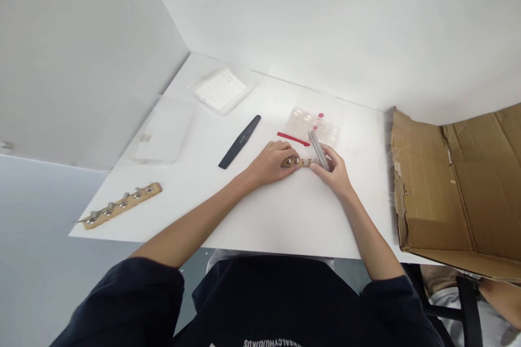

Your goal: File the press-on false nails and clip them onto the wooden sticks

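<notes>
My left hand (273, 163) is closed over the left part of a short wooden strip (301, 162) with shiny round metal pieces on it. The strip lies on the table, its left end partly hidden by my fingers. My right hand (331, 172) grips a long grey bar-shaped tool (318, 149), tilted with its far end up and to the left. The right thumb is close to the strip's right end. Just beyond the hands are a thin red stick (293, 139) and a clear plastic tray (303, 126) with round wells.
A dark nail file (240, 142) lies left of my hands. Farther back is a white gridded sheet (222, 90) in clear wrapping. A longer wooden strip with metal pieces (122, 205) sits near the table's left corner, below a clear plastic sheet (160, 133). An open cardboard box (439, 190) stands right.
</notes>
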Demonstrator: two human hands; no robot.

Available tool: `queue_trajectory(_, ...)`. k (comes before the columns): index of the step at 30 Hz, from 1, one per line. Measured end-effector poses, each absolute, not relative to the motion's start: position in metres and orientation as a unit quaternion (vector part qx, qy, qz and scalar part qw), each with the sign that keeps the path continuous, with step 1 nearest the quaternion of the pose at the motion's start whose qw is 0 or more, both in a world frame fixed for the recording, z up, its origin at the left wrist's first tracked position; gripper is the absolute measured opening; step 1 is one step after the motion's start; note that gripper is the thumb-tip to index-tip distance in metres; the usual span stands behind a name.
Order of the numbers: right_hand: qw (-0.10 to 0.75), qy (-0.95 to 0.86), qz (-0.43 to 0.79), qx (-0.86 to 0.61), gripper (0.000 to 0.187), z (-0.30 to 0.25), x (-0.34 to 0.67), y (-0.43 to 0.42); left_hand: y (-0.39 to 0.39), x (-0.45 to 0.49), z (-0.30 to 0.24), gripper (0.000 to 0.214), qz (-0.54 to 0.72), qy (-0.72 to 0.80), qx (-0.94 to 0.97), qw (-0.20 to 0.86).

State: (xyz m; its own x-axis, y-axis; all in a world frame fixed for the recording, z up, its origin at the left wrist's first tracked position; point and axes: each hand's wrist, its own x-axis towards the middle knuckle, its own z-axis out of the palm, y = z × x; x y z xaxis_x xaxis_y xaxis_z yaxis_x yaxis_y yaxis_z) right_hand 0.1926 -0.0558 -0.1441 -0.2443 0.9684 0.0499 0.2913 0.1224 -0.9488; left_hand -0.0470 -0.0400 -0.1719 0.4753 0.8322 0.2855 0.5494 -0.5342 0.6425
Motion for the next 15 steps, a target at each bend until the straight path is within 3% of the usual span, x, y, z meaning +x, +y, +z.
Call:
queue_trajectory(5, 0.378, -0.603, 0.518, -0.475, 0.049, -0.1437, 0.1967, -0.0542, -0.0400, -0.0470, -0.1722, 0.019, 0.292, 0.418, 0.827, 0.238)
queue_trajectory(15, 0.369, -0.596, 0.533, -0.473, 0.040, -0.1446, 0.1942, -0.0556, -0.0403, -0.0470, -0.1714, 0.021, 0.290, 0.421, 0.823, 0.246)
